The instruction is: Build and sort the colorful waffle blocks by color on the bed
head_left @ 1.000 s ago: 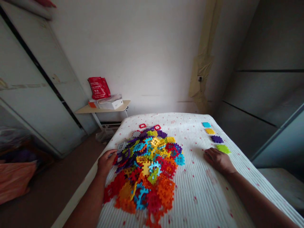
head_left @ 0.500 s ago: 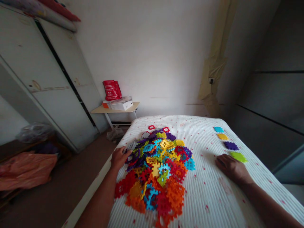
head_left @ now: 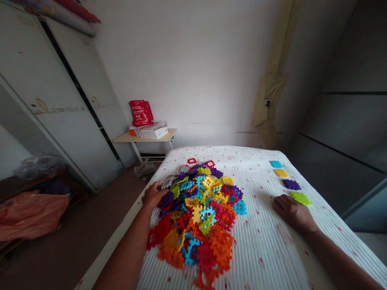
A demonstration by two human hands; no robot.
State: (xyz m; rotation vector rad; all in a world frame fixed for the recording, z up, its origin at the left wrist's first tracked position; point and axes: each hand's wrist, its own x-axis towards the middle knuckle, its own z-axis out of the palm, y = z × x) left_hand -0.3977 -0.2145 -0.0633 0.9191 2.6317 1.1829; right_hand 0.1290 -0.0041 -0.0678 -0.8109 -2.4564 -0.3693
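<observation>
The left hand [head_left: 153, 195] sits at the left edge of a big heap of plastic snap-together tiles [head_left: 196, 213], its fingers curled down over the top pieces, right by a grey tile and a purple one. Whether they are actually gripping a tile, I can't tell. The right hand [head_left: 292, 213] lies palm down on the bed, well to the right of the heap, fingers loosely bent and holding nothing, just beside a lime green tile [head_left: 300, 198]. That tile ends a short line of four set apart from the heap: a blue tile [head_left: 276, 164], a yellow tile [head_left: 281, 173], a purple tile [head_left: 292, 184], then the green (each lying flat).

The heap is a jumble of colors — orange and red nearest the person — on a white ribbed bedspread [head_left: 256, 245] with small red dots. Beyond the bed, a small table [head_left: 130, 138] against the wall holds a white box [head_left: 153, 132] and a red bag [head_left: 140, 113]. A wardrobe [head_left: 66, 100] stands to the left.
</observation>
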